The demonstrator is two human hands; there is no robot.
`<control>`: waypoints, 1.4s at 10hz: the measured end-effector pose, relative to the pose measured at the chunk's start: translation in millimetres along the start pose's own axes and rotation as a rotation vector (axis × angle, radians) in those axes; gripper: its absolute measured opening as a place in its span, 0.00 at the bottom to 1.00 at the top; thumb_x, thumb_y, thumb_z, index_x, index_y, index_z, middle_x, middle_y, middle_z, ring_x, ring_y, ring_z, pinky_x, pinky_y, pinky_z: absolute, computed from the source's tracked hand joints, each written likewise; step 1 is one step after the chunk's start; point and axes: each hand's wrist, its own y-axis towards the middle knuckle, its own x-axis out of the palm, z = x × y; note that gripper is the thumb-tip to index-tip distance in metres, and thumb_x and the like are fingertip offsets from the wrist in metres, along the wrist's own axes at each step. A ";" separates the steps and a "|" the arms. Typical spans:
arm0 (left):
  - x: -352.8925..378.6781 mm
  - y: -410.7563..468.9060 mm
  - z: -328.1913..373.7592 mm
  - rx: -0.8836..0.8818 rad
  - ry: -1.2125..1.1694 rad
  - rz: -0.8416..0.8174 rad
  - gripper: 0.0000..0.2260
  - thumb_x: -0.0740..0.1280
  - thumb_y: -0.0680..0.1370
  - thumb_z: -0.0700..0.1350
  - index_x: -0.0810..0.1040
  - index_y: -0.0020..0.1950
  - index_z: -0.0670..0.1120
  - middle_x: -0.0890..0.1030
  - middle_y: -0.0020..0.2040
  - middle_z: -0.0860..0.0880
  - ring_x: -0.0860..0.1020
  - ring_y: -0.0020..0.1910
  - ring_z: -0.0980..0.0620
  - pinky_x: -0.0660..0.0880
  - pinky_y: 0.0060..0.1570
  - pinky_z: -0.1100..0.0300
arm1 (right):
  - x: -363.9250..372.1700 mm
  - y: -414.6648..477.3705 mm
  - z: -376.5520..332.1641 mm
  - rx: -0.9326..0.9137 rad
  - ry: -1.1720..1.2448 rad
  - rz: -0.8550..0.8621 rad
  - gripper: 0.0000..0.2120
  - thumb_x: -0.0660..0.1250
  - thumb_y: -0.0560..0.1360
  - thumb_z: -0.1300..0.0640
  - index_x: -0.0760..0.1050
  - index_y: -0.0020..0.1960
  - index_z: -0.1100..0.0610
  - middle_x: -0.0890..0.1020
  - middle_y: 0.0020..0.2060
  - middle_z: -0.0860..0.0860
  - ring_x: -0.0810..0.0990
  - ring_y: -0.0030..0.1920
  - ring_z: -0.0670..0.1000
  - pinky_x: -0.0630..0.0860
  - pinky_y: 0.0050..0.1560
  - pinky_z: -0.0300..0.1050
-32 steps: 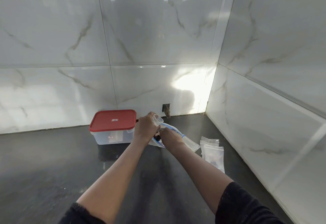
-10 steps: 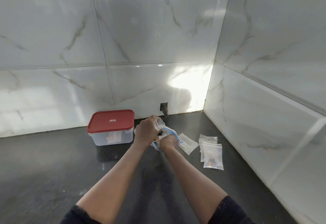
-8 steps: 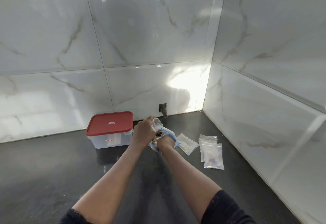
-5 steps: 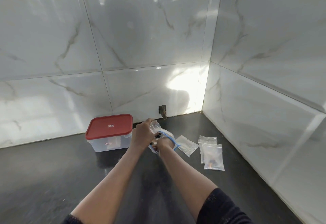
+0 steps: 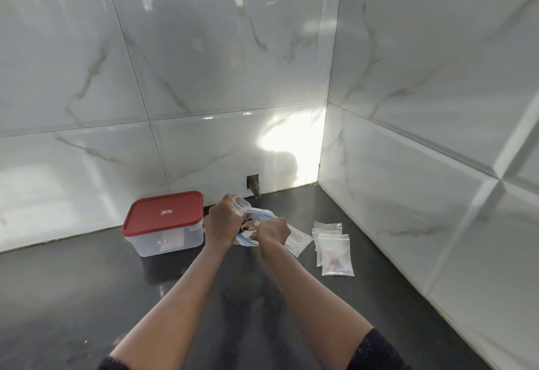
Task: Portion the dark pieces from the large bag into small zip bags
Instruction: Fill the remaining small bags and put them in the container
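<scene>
My left hand (image 5: 223,222) grips a small clear zip bag (image 5: 239,203) upright, its open mouth sticking up above my fingers. My right hand (image 5: 272,231) is curled at the mouth of the large blue-zip bag (image 5: 264,217), which lies on the black counter just behind both hands. Its fingertips are hidden, so what they hold cannot be made out. A few dark pieces (image 5: 248,218) show between the hands. Right of them lies a stack of small zip bags (image 5: 332,248); the front one holds a few dark and orange pieces (image 5: 334,264).
A clear plastic box with a red lid (image 5: 163,221) stands on the counter to the left of my hands, near the tiled back wall. An empty small bag (image 5: 299,241) lies flat beside my right hand. The tiled side wall closes the counter on the right.
My right hand has drawn back a little from inside the large bag toward the small bag in my left hand. The view has tilted slightly; the box and the stacked bags have not moved.
</scene>
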 end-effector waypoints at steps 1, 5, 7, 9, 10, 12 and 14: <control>-0.7 1.2 0.4 -0.018 0.001 0.004 0.15 0.73 0.70 0.45 0.78 0.55 0.48 0.83 0.49 0.47 0.80 0.51 0.45 0.68 0.42 0.61 | -9.3 6.6 -3.5 -0.026 0.002 -0.003 0.10 0.61 0.73 0.65 0.73 0.54 0.64 0.80 0.53 0.63 0.84 0.48 0.61 0.82 0.47 0.53; -3.1 1.9 3.4 -0.087 -0.077 0.064 0.15 0.72 0.72 0.44 0.78 0.57 0.46 0.82 0.52 0.46 0.79 0.51 0.45 0.67 0.42 0.62 | -54.4 16.0 -20.3 -0.077 -0.018 -0.034 0.12 0.58 0.76 0.67 0.75 0.56 0.68 0.76 0.15 0.50 0.75 0.15 0.46 0.73 0.21 0.34; 5.1 -3.0 1.0 -0.076 -0.069 0.008 0.13 0.71 0.70 0.43 0.78 0.55 0.49 0.83 0.50 0.47 0.79 0.52 0.45 0.71 0.46 0.58 | -34.3 2.3 -8.8 -0.107 -0.150 -0.060 0.14 0.65 0.75 0.68 0.71 0.59 0.68 0.84 0.46 0.61 0.82 0.38 0.47 0.74 0.28 0.27; -2.3 -4.4 -5.7 -0.022 -0.030 -0.060 0.15 0.72 0.70 0.42 0.78 0.56 0.48 0.83 0.51 0.47 0.79 0.54 0.45 0.70 0.49 0.60 | -6.9 -6.8 7.2 -0.040 -0.208 -0.028 0.17 0.61 0.75 0.66 0.71 0.63 0.65 0.75 0.61 0.62 0.78 0.60 0.59 0.77 0.59 0.48; -6.3 -3.6 -6.3 -0.014 -0.007 -0.060 0.17 0.72 0.71 0.42 0.77 0.59 0.47 0.83 0.53 0.46 0.78 0.56 0.45 0.69 0.50 0.60 | -3.0 -4.8 8.9 -0.016 -0.227 -0.019 0.17 0.60 0.77 0.66 0.70 0.65 0.65 0.73 0.64 0.62 0.75 0.64 0.59 0.73 0.62 0.47; -5.4 -1.2 -9.6 0.014 0.026 -0.087 0.17 0.72 0.70 0.43 0.78 0.58 0.48 0.83 0.53 0.46 0.78 0.55 0.44 0.71 0.52 0.57 | -2.3 -3.7 7.9 -0.078 -0.265 -0.018 0.16 0.59 0.79 0.64 0.70 0.65 0.66 0.74 0.64 0.60 0.74 0.65 0.58 0.71 0.63 0.45; -6.0 -1.6 -11.9 0.037 0.073 -0.114 0.17 0.72 0.70 0.43 0.77 0.59 0.47 0.83 0.52 0.45 0.78 0.55 0.43 0.69 0.50 0.59 | -4.3 -5.8 11.5 -0.126 -0.268 -0.129 0.17 0.60 0.79 0.59 0.71 0.67 0.62 0.75 0.64 0.57 0.74 0.64 0.55 0.72 0.60 0.42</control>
